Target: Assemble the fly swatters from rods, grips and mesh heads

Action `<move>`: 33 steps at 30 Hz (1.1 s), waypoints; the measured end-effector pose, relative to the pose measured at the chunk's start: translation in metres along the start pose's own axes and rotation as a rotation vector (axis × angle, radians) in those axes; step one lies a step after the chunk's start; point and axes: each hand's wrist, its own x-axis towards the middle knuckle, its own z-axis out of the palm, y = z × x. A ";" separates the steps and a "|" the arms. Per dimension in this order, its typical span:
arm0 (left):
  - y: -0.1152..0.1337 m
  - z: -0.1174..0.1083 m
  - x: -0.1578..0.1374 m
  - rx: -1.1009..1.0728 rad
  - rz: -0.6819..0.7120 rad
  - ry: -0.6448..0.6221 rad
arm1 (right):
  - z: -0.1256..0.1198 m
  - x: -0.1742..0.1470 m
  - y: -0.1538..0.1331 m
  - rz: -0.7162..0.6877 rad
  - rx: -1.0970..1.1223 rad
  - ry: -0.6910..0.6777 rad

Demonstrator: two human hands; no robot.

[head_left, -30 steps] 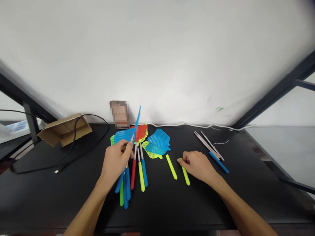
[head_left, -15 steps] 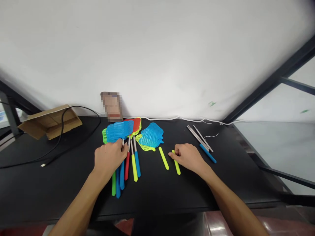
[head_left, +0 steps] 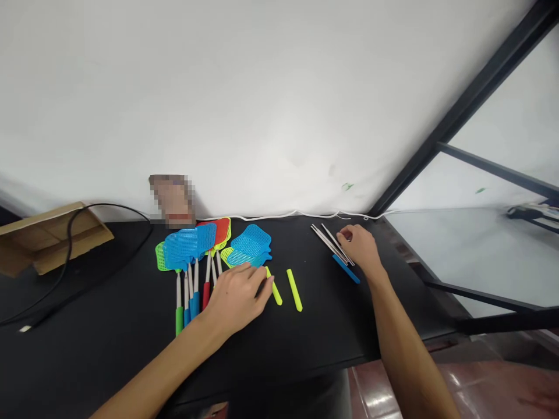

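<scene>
My left hand (head_left: 238, 295) reaches over a short yellow handle (head_left: 276, 294) on the black table. Its thumb and fingers are apart around the handle's upper end. Beside it lies a second yellow handle (head_left: 294, 290). At the right, my right hand (head_left: 360, 247) has its thumb and fingertips closed at a thin metal rod (head_left: 328, 233), one of several lying together. A blue handle (head_left: 346, 269) is by the rods' near ends. Left of my left hand lie several fly swatters (head_left: 187, 244) with blue, red and green heads, partly covered by the hand. Loose blue swatter heads (head_left: 251, 244) lie behind it.
A cardboard box (head_left: 74, 235) and a black cable (head_left: 67, 256) occupy the table's left. A blurred brown object (head_left: 172, 201) leans on the wall. White cord (head_left: 279, 216) runs along the wall's foot. A dark metal frame (head_left: 430, 137) rises at the right.
My left hand has left the assembled swatters and moved right to the yellow handle. My right hand has left the other yellow handle and moved right to the rods. The view has turned rightward.
</scene>
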 end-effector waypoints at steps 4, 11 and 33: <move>-0.002 0.018 -0.004 -0.138 -0.001 0.019 | 0.008 0.022 -0.001 -0.003 -0.065 -0.101; -0.013 0.010 -0.012 -0.228 -0.157 0.026 | 0.011 0.042 -0.017 -0.037 -0.182 -0.226; -0.010 -0.009 -0.001 -1.238 -0.547 -0.048 | -0.063 -0.060 -0.154 -0.534 0.617 -0.124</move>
